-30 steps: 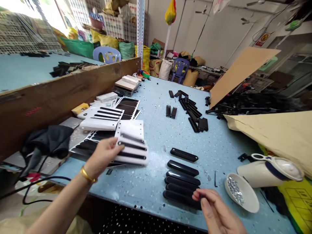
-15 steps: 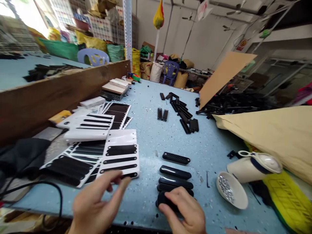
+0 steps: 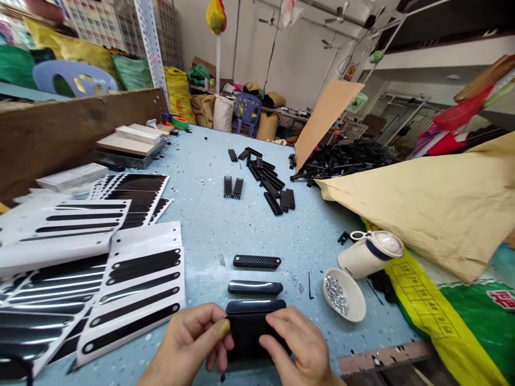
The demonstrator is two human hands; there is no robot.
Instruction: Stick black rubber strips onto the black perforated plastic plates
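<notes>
Both hands have closed in since the earlier frame: the left hand (image 3: pixel 189 343) has left the white sheet of black strip stickers (image 3: pixel 137 289) and now grips the left end of the stack of black oblong plastic covers (image 3: pixel 246 335), thumb on its front. The right hand (image 3: pixel 300 348) clasps the stack's right end. Glossy, round-ended, the stack sits at the near edge of the speckled blue table (image 3: pixel 201 214). Beyond lie a matching glossy cover (image 3: pixel 255 288) and a perforated black cover (image 3: pixel 256 261).
</notes>
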